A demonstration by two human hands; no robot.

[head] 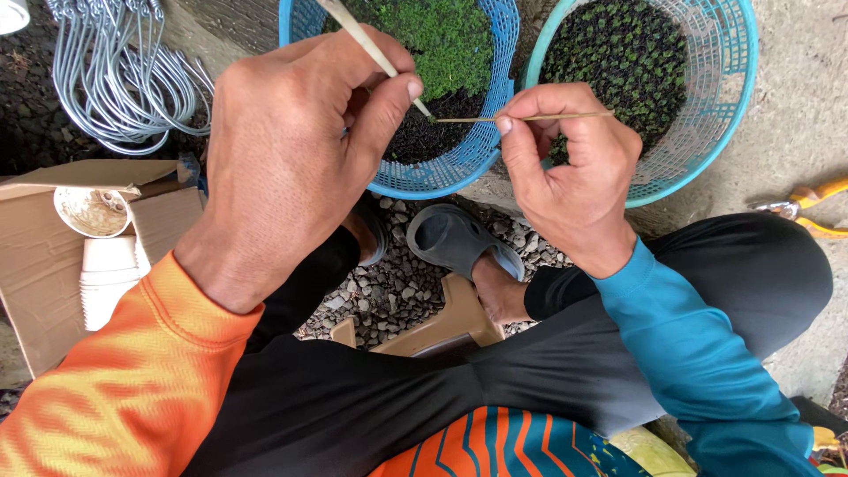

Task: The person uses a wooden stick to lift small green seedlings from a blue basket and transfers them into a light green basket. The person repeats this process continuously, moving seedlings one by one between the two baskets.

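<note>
Holding two thin sticks tip to tip over the seedling baskets.
Left hand (291, 150) pinched shut on pale stick (367, 44); right hand (570, 168) pinched on brown stick (530, 117), lying level. Tips meet at a tiny green sprout (432, 117), just above the bare dark patch of the blue basket (495, 97). Judgement: keep grips light, tips steady, so the sprout is not crushed. Teal basket (733, 97) beyond.

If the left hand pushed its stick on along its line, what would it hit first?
Probably the tip of the thin stick in the right hand; the two tips nearly meet over the blue basket, though depth is unclear.
</note>
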